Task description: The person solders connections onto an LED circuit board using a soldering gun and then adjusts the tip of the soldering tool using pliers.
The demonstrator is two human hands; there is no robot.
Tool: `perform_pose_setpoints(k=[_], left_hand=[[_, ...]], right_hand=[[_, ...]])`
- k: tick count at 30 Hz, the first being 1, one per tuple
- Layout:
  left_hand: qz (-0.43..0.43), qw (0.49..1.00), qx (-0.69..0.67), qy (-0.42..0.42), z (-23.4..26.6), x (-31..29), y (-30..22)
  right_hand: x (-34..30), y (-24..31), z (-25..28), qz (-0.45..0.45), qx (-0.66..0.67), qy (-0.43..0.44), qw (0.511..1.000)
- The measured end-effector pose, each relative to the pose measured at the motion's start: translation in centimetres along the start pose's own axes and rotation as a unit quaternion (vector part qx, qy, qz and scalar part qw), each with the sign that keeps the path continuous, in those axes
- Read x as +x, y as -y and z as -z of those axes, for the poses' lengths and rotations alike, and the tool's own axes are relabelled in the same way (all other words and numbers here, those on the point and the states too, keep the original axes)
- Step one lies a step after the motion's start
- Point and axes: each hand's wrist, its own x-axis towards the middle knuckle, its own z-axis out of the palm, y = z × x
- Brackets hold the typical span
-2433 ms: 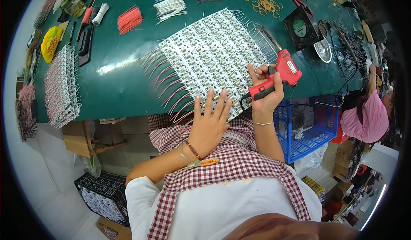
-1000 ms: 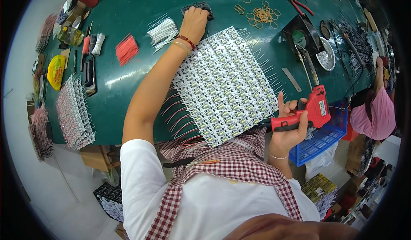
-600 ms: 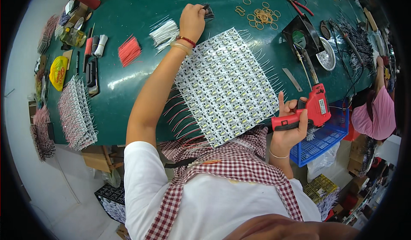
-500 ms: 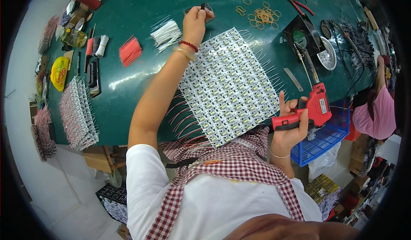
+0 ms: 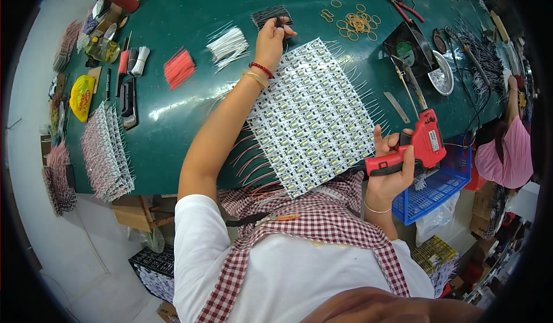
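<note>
Our left hand (image 5: 269, 45) pinches black wires (image 5: 279, 21) beside a dark wire pile (image 5: 266, 14); our right hand (image 5: 387, 186), well apart, grips a red soldering gun (image 5: 428, 143). Between them, circuit boards (image 5: 314, 118) lie on our bench (image 5: 196, 6).

The person wears a white T-shirt (image 5: 328, 274) with short sleeves (image 5: 199, 228), and over it an apron (image 5: 334, 224) in maroon-and-white gingham check, its broad straps (image 5: 227, 277) in the same cloth running left and right. An orange oval patch (image 5: 288, 217) marks the apron (its lettering too small to read), just beside a dark band (image 5: 249, 220) on its left. The left hand (image 5: 269, 45) is ungloved, with a red beaded bracelet (image 5: 262, 68) and, on its near side, a pale yellow bangle (image 5: 255, 78); the right hand (image 5: 393, 183), also ungloved, has a thin silvery bangle (image 5: 377, 210) at the wrist.
</note>
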Motion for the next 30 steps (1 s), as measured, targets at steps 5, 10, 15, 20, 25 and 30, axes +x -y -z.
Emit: perform_pose_setpoints(k=[5, 10, 15, 20, 25, 30], left_hand=[[0.035, 0.998, -0.012, 0.046, 0.0, -0.3, -1.0], [-0.011, 0.998, -0.056, 0.018, 1.1, -0.5, -1.4], [0.000, 0.999, 0.038, 0.034, 1.2, -0.3, -0.3], [0.003, 0.999, 0.011, 0.036, 1.2, -0.3, -0.2], [0.044, 0.998, -0.029, 0.034, 1.3, -2.3, -2.7], [0.072, 0.988, -0.001, 0.138, -2.0, -8.1, -9.0]], right_hand=[[-0.2, 0.0, -0.4, -0.012, -0.043, 0.012, 0.999], [0.5, 1.1, -1.6, -0.022, -0.104, 0.036, 0.994], [1.0, 1.1, -2.6, -0.023, -0.087, 0.056, 0.994], [0.7, 0.7, -3.1, -0.044, -0.090, 0.074, 0.992], [0.6, 1.2, -3.8, -0.065, -0.126, 0.057, 0.988], [1.6, 2.0, -5.2, -0.070, -0.236, 0.059, 0.967]])
